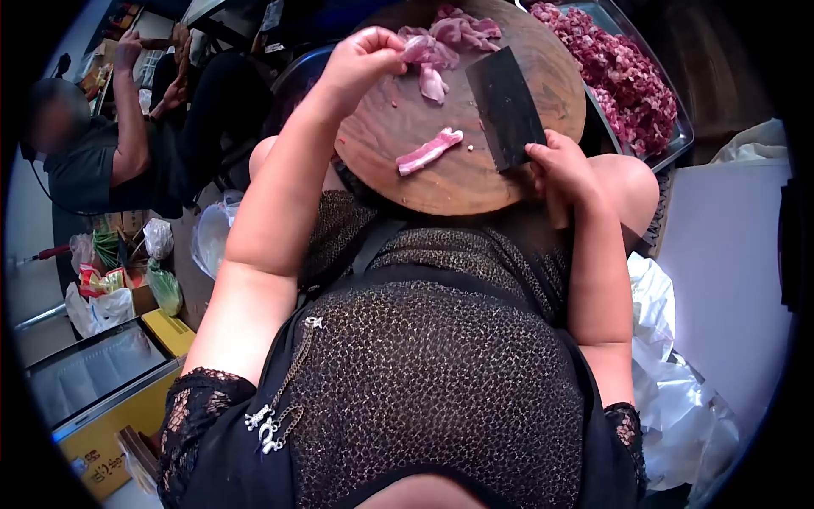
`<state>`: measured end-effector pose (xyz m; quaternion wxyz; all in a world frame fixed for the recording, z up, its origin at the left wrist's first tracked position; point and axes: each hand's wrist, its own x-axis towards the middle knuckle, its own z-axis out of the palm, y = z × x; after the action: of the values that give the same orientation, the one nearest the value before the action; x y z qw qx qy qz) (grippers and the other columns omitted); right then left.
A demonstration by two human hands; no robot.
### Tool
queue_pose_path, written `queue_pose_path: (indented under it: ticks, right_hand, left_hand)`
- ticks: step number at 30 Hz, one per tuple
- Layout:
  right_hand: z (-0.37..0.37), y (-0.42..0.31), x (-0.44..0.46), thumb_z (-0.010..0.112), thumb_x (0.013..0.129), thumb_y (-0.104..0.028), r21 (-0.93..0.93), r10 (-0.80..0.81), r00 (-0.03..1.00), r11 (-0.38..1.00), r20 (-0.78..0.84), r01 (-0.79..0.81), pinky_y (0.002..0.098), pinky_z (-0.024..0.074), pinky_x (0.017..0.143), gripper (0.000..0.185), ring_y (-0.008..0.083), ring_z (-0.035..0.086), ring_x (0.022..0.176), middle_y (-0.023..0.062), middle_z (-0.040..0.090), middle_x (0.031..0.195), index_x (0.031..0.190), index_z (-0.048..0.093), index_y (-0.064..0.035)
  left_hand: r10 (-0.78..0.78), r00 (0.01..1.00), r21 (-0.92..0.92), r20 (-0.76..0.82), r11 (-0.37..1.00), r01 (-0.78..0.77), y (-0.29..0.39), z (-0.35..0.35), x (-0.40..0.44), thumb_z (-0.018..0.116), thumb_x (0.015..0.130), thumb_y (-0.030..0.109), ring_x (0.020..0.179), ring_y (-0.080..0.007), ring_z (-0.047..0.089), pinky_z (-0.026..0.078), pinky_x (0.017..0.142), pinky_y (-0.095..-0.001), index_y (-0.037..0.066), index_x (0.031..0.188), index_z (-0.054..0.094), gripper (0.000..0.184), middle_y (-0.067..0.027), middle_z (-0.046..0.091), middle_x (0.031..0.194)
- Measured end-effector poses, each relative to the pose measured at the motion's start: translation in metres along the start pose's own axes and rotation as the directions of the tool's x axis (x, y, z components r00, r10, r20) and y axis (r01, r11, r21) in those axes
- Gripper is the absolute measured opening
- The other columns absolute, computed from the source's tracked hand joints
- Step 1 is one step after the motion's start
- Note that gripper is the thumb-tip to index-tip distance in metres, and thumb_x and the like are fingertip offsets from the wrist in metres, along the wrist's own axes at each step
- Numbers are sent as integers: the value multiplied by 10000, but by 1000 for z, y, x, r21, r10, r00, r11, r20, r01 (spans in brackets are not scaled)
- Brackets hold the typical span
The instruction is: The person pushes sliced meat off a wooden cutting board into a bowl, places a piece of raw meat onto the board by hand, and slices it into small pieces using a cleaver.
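A round wooden chopping block (373, 136) rests at my knees. My left hand (366, 64) pinches the edge of a piece of pink meat (431, 53) over the block's far left part. More meat (466, 30) lies just beyond it. In my right hand (560, 168) is the handle of a dark, broad-bladed cleaver (506, 106), its blade over the right side of the block. A strip of pink and white meat (429, 153) lies on the near part of the block, between my hands and apart from both.
A metal tray (688, 136) heaped with chopped meat (623, 81) is at the far right. Another person (110, 144) sits at the left. Bags (165, 284), a pale bucket (210, 237) and boxes (119, 407) are on the left; white plastic (670, 373) lies at the right.
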<state>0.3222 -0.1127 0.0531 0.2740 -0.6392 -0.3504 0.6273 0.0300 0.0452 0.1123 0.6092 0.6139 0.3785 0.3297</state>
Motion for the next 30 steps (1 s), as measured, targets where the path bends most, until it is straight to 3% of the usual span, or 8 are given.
queue_pose_path:
  ticks: [6, 13, 16, 18, 22, 26, 28, 30]
  right_hand:
    - [1, -3, -2, 532, 966, -165, -26, 14, 1000, 1000, -15, -14, 331, 455, 405, 123, 145, 512, 462, 24, 518, 623, 923, 507, -52]
    - [3, -4, -8, 543, 972, -162, -10, 1, 1000, 1000, -23, -1, 300, 432, 397, 117, 131, 494, 442, 6, 508, 619, 913, 492, -74]
    - [4, -7, -8, 549, 971, -164, -3, 12, 999, 1000, -35, -13, 299, 430, 396, 119, 131, 494, 447, 7, 506, 619, 919, 492, -74]
    - [3, -3, -7, 551, 971, -164, 6, 30, 999, 1000, -37, -30, 299, 429, 396, 120, 131, 494, 448, 7, 505, 618, 919, 492, -73]
    - [-1, -3, -4, 531, 967, -161, 0, 20, 1000, 1000, -4, -20, 322, 452, 416, 121, 143, 518, 474, 20, 518, 633, 914, 505, -56]
    - [-1, -5, -4, 542, 972, -154, -12, 1, 1000, 1000, -9, -1, 290, 433, 406, 101, 128, 486, 441, 6, 500, 626, 930, 501, -72]
    - [1, -4, -4, 541, 972, -153, -9, 7, 1000, 1000, -18, -7, 289, 434, 405, 99, 128, 487, 439, 4, 500, 626, 931, 503, -72]
    - [0, -4, -5, 538, 973, -153, -11, -12, 1000, 1000, -6, 12, 284, 436, 405, 96, 126, 489, 440, 3, 502, 627, 933, 504, -73]
  left_hand:
    - [141, 979, 753, -150, 657, 21, -77, 28, -4, 743, 850, 267, 824, -184, 662, 520, 773, -304, 30, 942, 726, 255, -90, 698, 886]
    - [102, 995, 956, -4, 292, -26, -86, 47, 31, 661, 796, 197, 981, -373, 632, 508, 890, -435, 93, 1004, 712, 238, -176, 676, 972]
    - [30, 996, 852, -80, 520, 52, -67, 37, 47, 655, 870, 219, 773, -270, 689, 549, 734, -363, 90, 933, 727, 161, -125, 722, 856]
    - [-259, 964, 272, -58, 925, 265, -44, 32, 42, 645, 914, 219, 790, -94, 657, 534, 698, -237, 31, 1035, 696, 229, -38, 700, 898]
    - [-278, 960, -63, 14, 958, 278, -27, 21, -8, 683, 896, 187, 784, -131, 672, 552, 681, -258, 1, 1196, 584, 366, -59, 692, 910]
    - [-567, 815, 476, -118, 688, 548, -60, 20, -64, 732, 874, 258, 641, -120, 657, 508, 514, -288, -10, 1185, 565, 442, -74, 692, 837]
    - [-192, 963, 903, -191, 349, 249, -62, 16, -86, 753, 841, 348, 757, -226, 687, 541, 698, -337, 24, 1121, 619, 449, -109, 699, 786]
    - [-231, 947, 855, -223, 419, 304, -57, 6, -86, 747, 833, 388, 865, -291, 679, 533, 793, -355, 25, 1087, 651, 454, -143, 694, 873]
